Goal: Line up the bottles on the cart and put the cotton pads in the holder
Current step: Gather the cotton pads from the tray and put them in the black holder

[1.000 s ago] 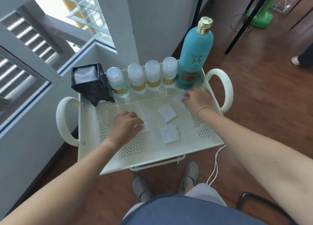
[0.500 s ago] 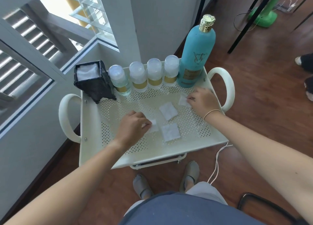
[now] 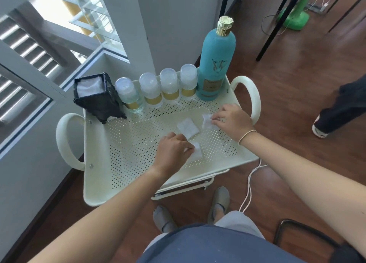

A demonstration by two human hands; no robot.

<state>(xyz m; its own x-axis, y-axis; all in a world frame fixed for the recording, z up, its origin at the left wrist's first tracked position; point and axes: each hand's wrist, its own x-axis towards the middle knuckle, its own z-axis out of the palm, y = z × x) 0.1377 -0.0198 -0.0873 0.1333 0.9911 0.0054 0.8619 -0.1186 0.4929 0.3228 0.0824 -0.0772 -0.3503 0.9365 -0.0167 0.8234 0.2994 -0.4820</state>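
Note:
A cream perforated cart tray [image 3: 126, 163] carries a black cotton pad holder [image 3: 97, 102] at its back left, with white pads inside. Beside the holder stand several small clear bottles [image 3: 150, 92] with gold bands, in a row that ends at a tall teal bottle [image 3: 216, 64] with a gold cap. My left hand [image 3: 174, 153] pinches a white cotton pad [image 3: 197, 154] at mid tray. My right hand [image 3: 231, 122] grips the edge of another cotton pad [image 3: 206, 121] near the right handle. A third pad [image 3: 187, 127] lies loose between my hands.
A wall and a louvred window close in the left and back. Another person's leg and shoe [image 3: 326, 124] stand on the wooden floor at right. A white cable [image 3: 250, 183] trails below the cart. A black chair frame [image 3: 297, 231] sits at lower right.
My left hand has slid right with its pad, over the spot where the nearest loose pad lay. My right hand has drawn its pad slightly toward me.

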